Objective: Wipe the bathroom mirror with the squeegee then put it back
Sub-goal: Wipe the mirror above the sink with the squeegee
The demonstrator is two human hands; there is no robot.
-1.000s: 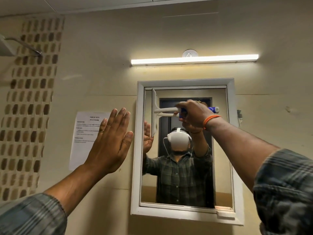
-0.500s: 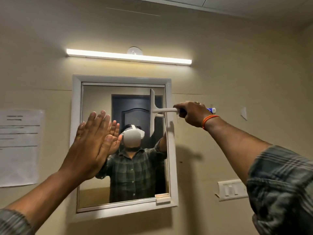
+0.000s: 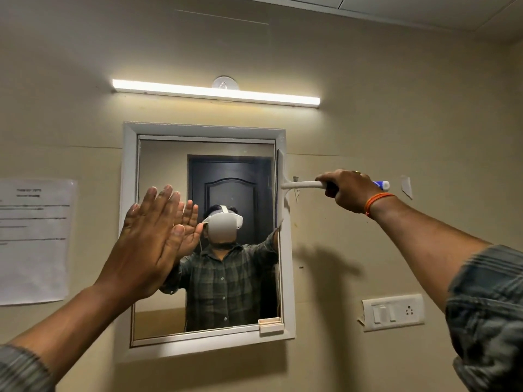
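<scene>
My right hand [image 3: 349, 190] grasps the squeegee [image 3: 285, 185] handle; its blade stands upright on the right edge of the mirror [image 3: 158, 165] frame. My left hand [image 3: 147, 241] is flat and released. For the next stroke I should press the blade evenly on the glass.

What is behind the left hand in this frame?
Behind the left hand is the mirror, showing the hand's reflection and part of a person in a plaid shirt. The frame's left edge there is covered. Contact with the glass cannot be told.
</scene>
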